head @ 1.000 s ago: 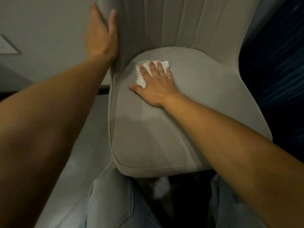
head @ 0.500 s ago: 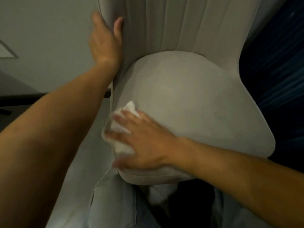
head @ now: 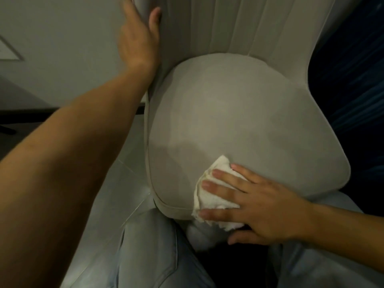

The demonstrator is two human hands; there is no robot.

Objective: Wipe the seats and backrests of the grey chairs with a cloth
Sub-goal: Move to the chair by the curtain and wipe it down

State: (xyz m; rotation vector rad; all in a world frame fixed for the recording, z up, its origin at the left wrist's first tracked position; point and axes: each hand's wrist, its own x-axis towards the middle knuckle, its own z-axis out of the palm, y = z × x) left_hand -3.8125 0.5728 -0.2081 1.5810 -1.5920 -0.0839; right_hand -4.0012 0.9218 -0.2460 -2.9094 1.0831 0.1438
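Grey chair seat with a white cloth at its front edge

The padded seat (head: 239, 121) fills the middle of the view, its piped rim curving from nine o'clock round to six. A crumpled white cloth (head: 209, 196) lies on it at about six o'clock, draped partly over the front rim, pressed flat beneath the spread fingers of the right hand (head: 259, 206). The ribbed backrest (head: 239, 23) rises at twelve o'clock.
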